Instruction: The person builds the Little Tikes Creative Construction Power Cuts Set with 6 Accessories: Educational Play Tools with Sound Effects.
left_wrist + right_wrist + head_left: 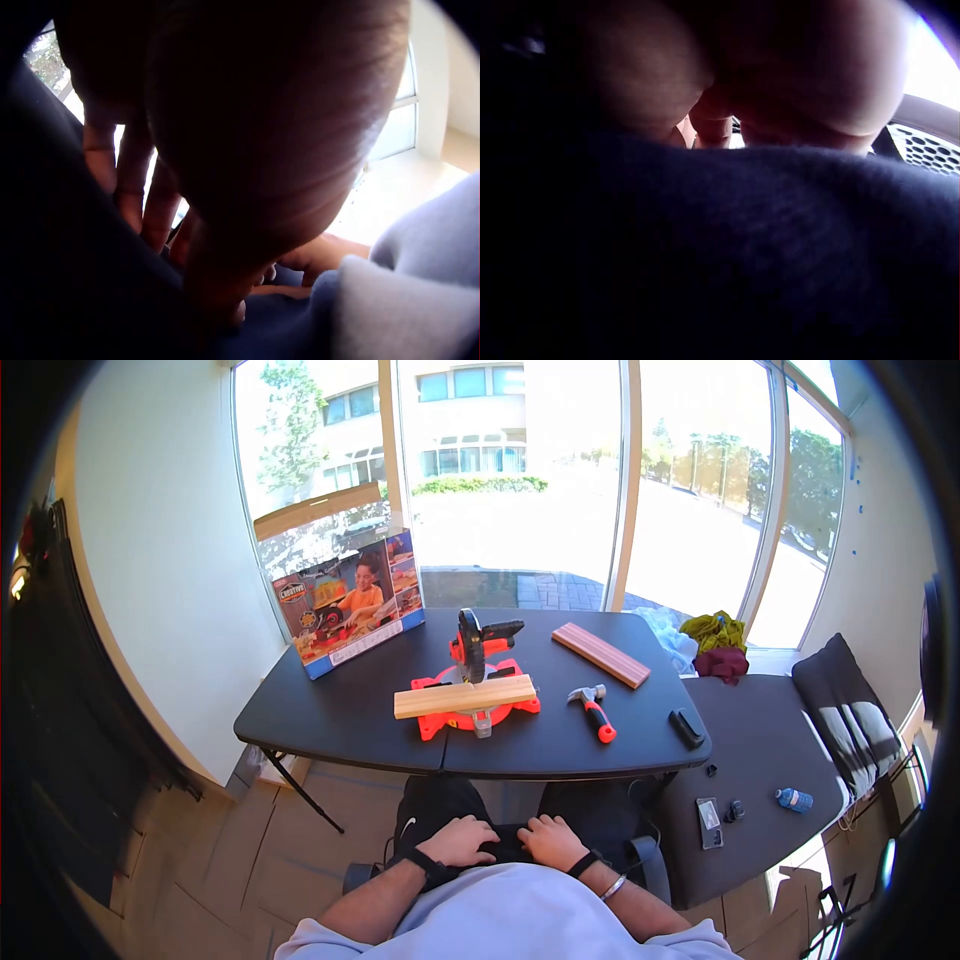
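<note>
Both hands rest in the lap on dark trousers, holding nothing. My left hand (460,842) lies on the left thigh with relaxed fingers. Opposite it, my right hand (553,843) rests on the other thigh, its fingers pointing inward. In front of them on the black table (340,710) stands a red toy miter saw (468,650) with a black handle. A light wooden board (465,696) lies across its base. To the right is a hammer (594,713) with a red and black handle. A reddish striped board (601,654) lies behind the hammer.
A large picture box (350,600) stands at the table's back left. Near the right edge sits a small black object (686,728). On the dark bench (740,730) at right are a water bottle (794,800), a cushion (846,710) and crumpled cloths (716,632).
</note>
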